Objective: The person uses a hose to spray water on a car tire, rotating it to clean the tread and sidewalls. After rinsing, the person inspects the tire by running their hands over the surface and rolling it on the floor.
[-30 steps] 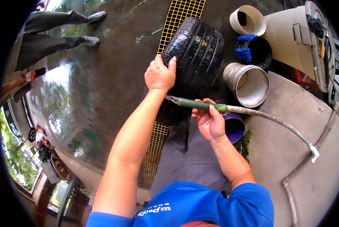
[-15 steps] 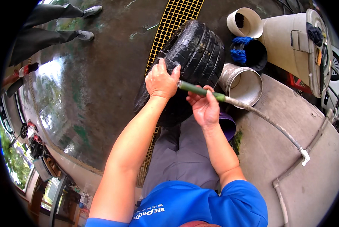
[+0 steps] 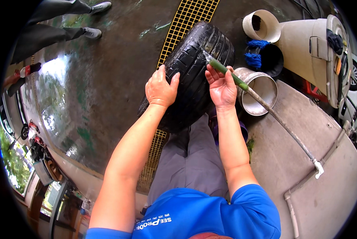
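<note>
Our right hand (image 3: 223, 88) grips the green hose end (image 3: 227, 73) between the thumb and fingers, its palm turned up toward us, and clear water (image 3: 207, 56) comes from the tip against the tread of the black tire (image 3: 192, 85). Our left hand (image 3: 161, 87) lies open on the tire's left side, thumb spread away from the fingers, the skin wet. The tire is right in front of our legs (image 3: 188, 159), over the yellow grating (image 3: 194, 12), its wet, grooved tread facing us. From the green end, the grey hose (image 3: 280, 118) runs down to the right, to a white fitting (image 3: 318, 169) above the pale concrete. Just right of the tire we see a whitish bucket (image 3: 267, 95) on its side, and beyond it a black bucket (image 3: 273, 59) with blue cloth (image 3: 253, 60) over its rim. A purple bucket (image 3: 243, 130) is partly hidden behind our right forearm. At upper left, well apart from us, another person's legs (image 3: 59, 38) show.
</note>
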{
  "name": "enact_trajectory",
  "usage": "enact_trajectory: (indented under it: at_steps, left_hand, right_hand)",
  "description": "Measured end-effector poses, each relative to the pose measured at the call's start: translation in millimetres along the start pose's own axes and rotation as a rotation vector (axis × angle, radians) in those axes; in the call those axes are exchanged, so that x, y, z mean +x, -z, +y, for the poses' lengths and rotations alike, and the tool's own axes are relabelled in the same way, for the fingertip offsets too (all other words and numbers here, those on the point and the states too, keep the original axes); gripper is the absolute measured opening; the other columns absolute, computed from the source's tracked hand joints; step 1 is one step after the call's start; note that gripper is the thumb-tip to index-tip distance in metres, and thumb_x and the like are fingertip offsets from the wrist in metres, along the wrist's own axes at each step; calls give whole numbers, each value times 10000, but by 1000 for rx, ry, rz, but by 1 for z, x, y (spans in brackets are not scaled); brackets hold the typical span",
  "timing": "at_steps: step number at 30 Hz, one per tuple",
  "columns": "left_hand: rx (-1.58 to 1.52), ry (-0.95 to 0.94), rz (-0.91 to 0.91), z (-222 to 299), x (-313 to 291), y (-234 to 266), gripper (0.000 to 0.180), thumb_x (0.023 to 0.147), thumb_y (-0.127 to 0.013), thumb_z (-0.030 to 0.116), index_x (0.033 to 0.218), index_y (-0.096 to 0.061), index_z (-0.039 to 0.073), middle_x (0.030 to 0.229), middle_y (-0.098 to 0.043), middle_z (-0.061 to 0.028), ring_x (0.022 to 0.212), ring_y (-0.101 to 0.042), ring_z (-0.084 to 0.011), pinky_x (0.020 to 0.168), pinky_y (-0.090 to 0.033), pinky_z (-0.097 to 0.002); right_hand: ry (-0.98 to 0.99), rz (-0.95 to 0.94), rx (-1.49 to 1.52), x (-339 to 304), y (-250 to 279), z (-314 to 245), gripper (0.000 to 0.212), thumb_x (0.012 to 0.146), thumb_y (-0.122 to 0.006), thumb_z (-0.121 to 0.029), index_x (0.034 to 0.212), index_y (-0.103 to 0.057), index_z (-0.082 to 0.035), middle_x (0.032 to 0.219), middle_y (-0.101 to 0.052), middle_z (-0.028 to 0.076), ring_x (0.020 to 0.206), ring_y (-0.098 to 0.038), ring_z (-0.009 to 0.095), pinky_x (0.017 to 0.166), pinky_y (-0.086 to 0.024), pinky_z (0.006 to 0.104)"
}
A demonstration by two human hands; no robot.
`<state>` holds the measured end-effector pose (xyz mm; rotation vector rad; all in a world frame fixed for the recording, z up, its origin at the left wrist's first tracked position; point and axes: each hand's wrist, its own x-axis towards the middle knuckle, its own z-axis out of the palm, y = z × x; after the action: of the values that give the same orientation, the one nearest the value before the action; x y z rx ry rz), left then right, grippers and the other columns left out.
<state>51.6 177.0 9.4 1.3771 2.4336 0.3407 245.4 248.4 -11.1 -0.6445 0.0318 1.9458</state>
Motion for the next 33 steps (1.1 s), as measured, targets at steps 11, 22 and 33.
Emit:
enact_trajectory:
  at_steps: [11,22,33]
  left_hand:
    - [-83,-11,-34,-21,-25,14,583,870,-633,424,1262,-552,0,1126,-647,-200,1013,-629,-374,868,-507,-441]
    - [-102,-22,-16,-22,-49,12,608,839,-668,417,1264,-556,-3,1162,-638,-190,1032,-624,-364,890,-493,-440]
    - [-93,-66,7,-37,-80,7,642,831,-660,417,1305,-532,2,1213,-609,-211,1088,-592,-385,931,-462,-452]
  right_hand:
    - [-90,-53,-114,-23,11,17,264,952,-602,-135,1212,-586,-90,1179,-657,120,1050,-649,290,896,-540,439]
    - [-139,-53,-182,-43,16,13,264,983,-568,-210,1235,-574,-131,1282,-603,216,1165,-607,369,949,-522,472]
    - [-89,87,-114,-3,7,9,223,1010,-508,-225,1119,-655,-97,1242,-632,207,1199,-583,373,999,-503,466]
